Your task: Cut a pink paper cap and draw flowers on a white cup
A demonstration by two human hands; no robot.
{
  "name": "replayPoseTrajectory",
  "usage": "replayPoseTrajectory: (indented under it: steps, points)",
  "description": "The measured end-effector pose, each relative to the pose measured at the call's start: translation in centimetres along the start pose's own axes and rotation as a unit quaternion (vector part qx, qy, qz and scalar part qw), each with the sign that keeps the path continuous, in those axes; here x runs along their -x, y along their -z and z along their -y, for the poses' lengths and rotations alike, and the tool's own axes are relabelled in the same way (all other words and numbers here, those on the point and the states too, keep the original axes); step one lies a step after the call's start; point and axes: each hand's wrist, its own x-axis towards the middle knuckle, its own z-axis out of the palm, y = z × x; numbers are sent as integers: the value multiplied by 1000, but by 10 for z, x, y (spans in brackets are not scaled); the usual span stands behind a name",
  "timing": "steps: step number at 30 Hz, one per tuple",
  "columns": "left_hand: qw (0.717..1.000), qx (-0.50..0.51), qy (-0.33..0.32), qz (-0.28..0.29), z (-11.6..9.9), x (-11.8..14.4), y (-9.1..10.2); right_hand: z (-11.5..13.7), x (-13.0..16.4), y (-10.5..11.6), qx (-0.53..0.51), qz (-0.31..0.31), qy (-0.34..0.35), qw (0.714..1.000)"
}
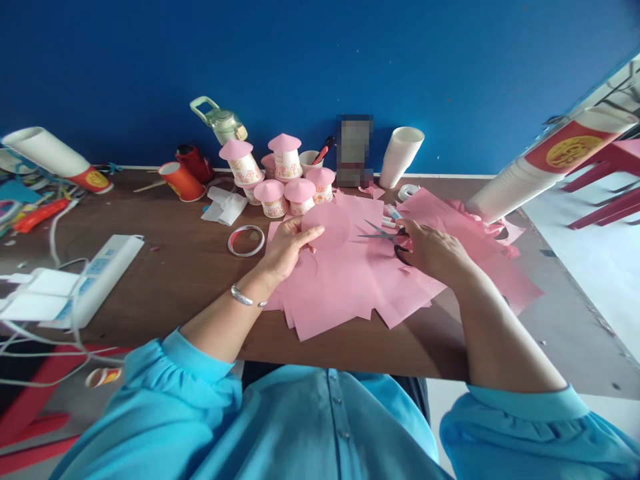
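Observation:
My left hand (289, 248) pinches the left edge of a round pink paper disc (331, 225) between thumb and fingers. The disc is held over a spread of pink paper sheets (335, 287) on the table. To its right, my right hand (431, 250) grips a pair of scissors (381, 233) by the dark handles. The scissor blades are parted and point left toward the disc, apart from it. Behind my left hand stand several decorated paper cups with pink cone roofs (300, 192), some of them stacked.
A roll of tape (246, 241) lies left of the paper. Stacked white cups (401, 157) stand at the wall, with a taller cup stack (545, 163) leaning at right. A power strip (100, 280) with cables lies at left. A green bottle (223, 125) and red cup (183, 181) stand behind.

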Motion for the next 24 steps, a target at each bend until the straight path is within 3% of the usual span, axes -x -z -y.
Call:
replayPoseTrajectory:
  steps: [4,8,14,20,24]
  points:
    - [1000,3,-1,1,2,0,-2,-4,1,2,24,4,-23,999]
    - [1000,-1,14,3,3,1,-2,-8,4,5,23,0,-3,1000]
    - [999,-31,15,0,7,1,-1,-15,8,14,-20,71,62,995]
    - [998,-64,-2,13,7,1,0,-8,9,13,65,66,10,996]
    - [992,-117,8,48,3,2,-1,0,13,16,90,67,16,994]
